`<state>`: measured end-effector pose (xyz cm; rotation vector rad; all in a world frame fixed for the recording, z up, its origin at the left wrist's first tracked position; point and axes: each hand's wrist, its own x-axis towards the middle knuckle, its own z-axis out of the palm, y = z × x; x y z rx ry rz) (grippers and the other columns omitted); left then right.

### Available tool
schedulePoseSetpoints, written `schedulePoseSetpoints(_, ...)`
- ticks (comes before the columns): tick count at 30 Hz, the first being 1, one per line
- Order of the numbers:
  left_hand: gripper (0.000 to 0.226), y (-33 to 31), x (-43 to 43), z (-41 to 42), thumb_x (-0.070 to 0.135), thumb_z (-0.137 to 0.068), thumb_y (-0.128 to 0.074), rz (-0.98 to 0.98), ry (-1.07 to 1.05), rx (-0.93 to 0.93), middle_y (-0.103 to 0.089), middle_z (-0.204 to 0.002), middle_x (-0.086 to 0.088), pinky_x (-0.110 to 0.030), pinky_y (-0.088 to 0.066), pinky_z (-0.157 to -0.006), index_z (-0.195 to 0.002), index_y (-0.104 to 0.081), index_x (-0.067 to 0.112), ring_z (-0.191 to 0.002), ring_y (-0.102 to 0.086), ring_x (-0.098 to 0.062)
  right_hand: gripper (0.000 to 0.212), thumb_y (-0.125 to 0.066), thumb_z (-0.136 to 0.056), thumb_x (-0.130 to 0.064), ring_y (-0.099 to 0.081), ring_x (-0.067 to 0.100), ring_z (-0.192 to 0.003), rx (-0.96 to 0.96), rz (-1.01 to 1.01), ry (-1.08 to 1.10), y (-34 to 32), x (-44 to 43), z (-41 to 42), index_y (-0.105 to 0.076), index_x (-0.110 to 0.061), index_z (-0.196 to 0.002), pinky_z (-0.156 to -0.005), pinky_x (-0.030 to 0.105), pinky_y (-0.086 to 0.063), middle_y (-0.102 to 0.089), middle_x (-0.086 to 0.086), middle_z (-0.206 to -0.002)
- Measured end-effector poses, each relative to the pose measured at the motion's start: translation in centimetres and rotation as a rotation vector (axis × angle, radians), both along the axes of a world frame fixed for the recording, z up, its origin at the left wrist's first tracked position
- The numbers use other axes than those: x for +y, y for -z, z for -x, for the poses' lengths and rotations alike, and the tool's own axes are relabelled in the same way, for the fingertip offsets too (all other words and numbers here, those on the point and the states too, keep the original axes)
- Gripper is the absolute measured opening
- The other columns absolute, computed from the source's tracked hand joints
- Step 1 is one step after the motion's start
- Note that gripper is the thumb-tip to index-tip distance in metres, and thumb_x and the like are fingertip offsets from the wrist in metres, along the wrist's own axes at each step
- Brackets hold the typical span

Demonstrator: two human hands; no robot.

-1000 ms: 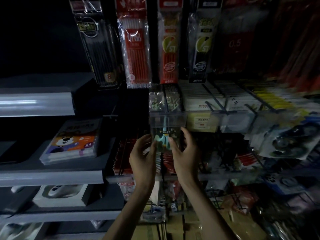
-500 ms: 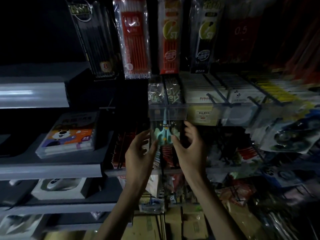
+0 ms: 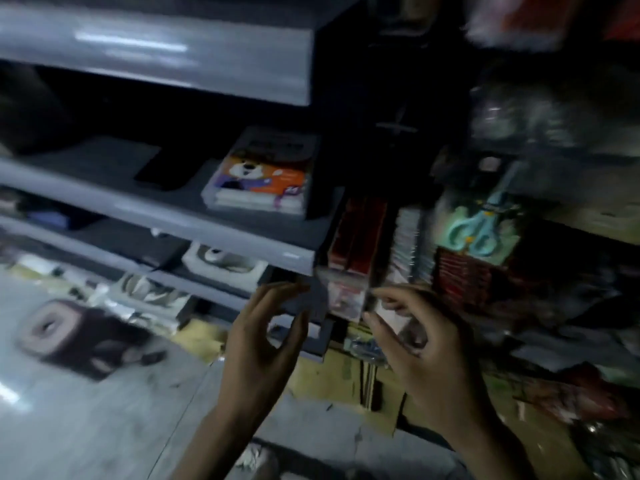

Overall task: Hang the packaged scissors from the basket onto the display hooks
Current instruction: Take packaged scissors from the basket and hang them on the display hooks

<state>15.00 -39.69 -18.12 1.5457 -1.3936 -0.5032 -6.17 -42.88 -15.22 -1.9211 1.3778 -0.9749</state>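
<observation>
Fingers (image 3: 280, 291) on both your hands are loosely curled and hold nothing. Your left hand (image 3: 263, 341) and right hand (image 3: 422, 344) hover side by side, apart, palms half turned toward each other, below the display.

The scissors pack (image 3: 476, 230) is up and to the right of your right hand, well clear of it. It hangs flat against the rack, teal handles down and blades pointing up, as a carded pack sits when its top hole bears the weight. The hook itself is lost in blur and shadow, so you cannot confirm the seat from here. The pack hangs fairly straight, though, which suggests it is on.

Just left of the pack is a row of red packs (image 3: 356, 233) in the same rack. Farther left, the grey shelf (image 3: 221, 233) carries a bear box (image 3: 263, 178) lying flat. Below and to the left is the pale floor (image 3: 86, 410). The basket is not in view.

Your hands being empty and low fits one pack done and the next one due. By the look of it, you now need to find the basket and take one pack by its card edges, leaving the top hole free for the hook. The view is smeared, so get a steady look before reaching.
</observation>
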Motion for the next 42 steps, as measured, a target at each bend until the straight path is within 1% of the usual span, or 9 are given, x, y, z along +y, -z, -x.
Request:
schedulePoseSetpoints(2, 0.022, 0.7, 1.9, -2.6, 0.029, -0.099, -0.068, -0.035, -0.075, -0.033, -0.067, -0.121, 0.021, -0.036, -0.058, -0.086, -0.121, -0.072, 0.031, -0.108, -0.069, -0.008, 0.019, -0.069, -0.096, -0.038, -0.059, -0.005, -0.109, 0.021, -0.033, -0.13, 0.8, 0.0, -3.2, -0.067, -0.036, -0.115, -0.084, 0.011, -0.046, -0.06, -0.025, -0.114)
schedulePoseSetpoints(4, 0.026, 2.0, 3.5, -5.6, 0.032, -0.099, -0.066, -0.098, -0.149, -0.051, -0.067, -0.121, 0.02, -0.035, -0.059, -0.088, -0.124, -0.072, 0.03, -0.109, -0.069, -0.007, 0.023, -0.07, -0.096, -0.036, -0.061, -0.002, -0.11, 0.044, -0.068, -0.25, 2.0, -0.2, -6.7, -0.067, -0.035, -0.118, -0.088, 0.02, -0.05, -0.06, -0.024, -0.115)
schedulePoseSetpoints(8, 0.027, 6.3, 7.2, -12.1, 0.034, -0.1, -0.067, -0.256, -0.307, -0.085, -0.066, -0.122, 0.02, -0.035, -0.059, -0.092, -0.128, -0.068, 0.033, -0.112, -0.065, 0.0, 0.028, -0.069, -0.094, -0.042, -0.059, -0.004, -0.113, 0.132, -0.123, -0.431, 5.4, -0.4, -14.3, -0.065, -0.038, -0.122, -0.09, 0.027, -0.054, -0.06, -0.026, -0.119)
schedulePoseSetpoints(12, 0.034, 9.9, 11.7, -18.5, 0.035, -0.098, -0.071, -0.406, -0.498, -0.118, -0.065, -0.127, 0.016, -0.036, -0.058, -0.091, -0.132, -0.065, 0.034, -0.115, -0.064, -0.007, 0.035, -0.065, -0.094, -0.051, -0.056, 0.0, -0.115, 0.28, -0.162, -0.674, 8.3, -0.2, -23.4, -0.06, -0.04, -0.127, -0.095, 0.028, -0.051, -0.055, -0.025, -0.125)
schedulePoseSetpoints(19, 0.039, 13.1, 20.5, -27.9, 0.041, -0.101, -0.066, -0.604, -0.864, 0.058, -0.062, -0.133, 0.012, -0.032, -0.052, -0.098, -0.138, -0.062, 0.032, -0.122, -0.059, -0.006, 0.056, -0.064, -0.092, -0.057, -0.053, 0.016, -0.127, 0.595, -0.103, -1.055, 12.3, 2.6, -40.7, -0.05, -0.036, -0.142, -0.102, 0.034, -0.048, -0.05, -0.011, -0.14)
schedulePoseSetpoints(22, 0.042, 14.8, 24.7, -31.3, 0.042, -0.1, -0.065, -0.67, -0.986, 0.08, -0.061, -0.138, 0.011, -0.031, -0.05, -0.101, -0.14, -0.061, 0.03, -0.127, -0.058, -0.01, 0.059, -0.063, -0.095, -0.053, -0.049, 0.015, -0.132, 0.67, -0.046, -1.17, 13.5, 4.6, -46.9, -0.047, -0.033, -0.148, -0.106, 0.029, -0.044, -0.048, -0.008, -0.145)
schedulePoseSetpoints(29, 0.049, 17.8, 33.5, -36.6, 0.049, -0.099, -0.06, -0.828, -1.201, 0.165, -0.06, -0.14, 0.005, -0.036, -0.053, -0.099, -0.144, -0.057, 0.029, -0.125, -0.06, -0.019, 0.061, -0.058, -0.095, -0.059, -0.048, 0.015, -0.134, 0.82, 0.072, -1.438, 16.4, 11.2, -58.2, -0.044, -0.033, -0.149, -0.111, 0.037, -0.041, -0.049, -0.008, -0.146)
schedulePoseSetpoints(34, 0.049, 19.2, 38.2, -39.0, 0.043, -0.101, -0.059, -0.852, -1.352, 0.309, -0.061, -0.138, 0.0, -0.035, -0.051, -0.099, -0.146, -0.056, 0.024, -0.124, -0.06, -0.021, 0.065, -0.062, -0.093, -0.057, -0.051, 0.016, -0.132, 0.873, 0.24, -1.616, 17.9, 16.2, -64.8, -0.045, -0.03, -0.149, -0.107, 0.036, -0.044, -0.05, -0.007, -0.144)
schedulePoseSetpoints(42, 0.048, 22.3, 44.9, -45.3, 0.042, -0.101, -0.06, -0.908, -1.509, 0.39, -0.06, -0.137, 0.001, -0.038, -0.05, -0.104, -0.145, -0.057, 0.024, -0.126, -0.059, -0.021, 0.063, -0.062, -0.094, -0.052, -0.055, 0.023, -0.128, 0.895, 0.384, -1.831, 19.8, 23.7, -77.7, -0.048, -0.025, -0.149, -0.104, 0.038, -0.045, -0.054, 0.0, -0.143)
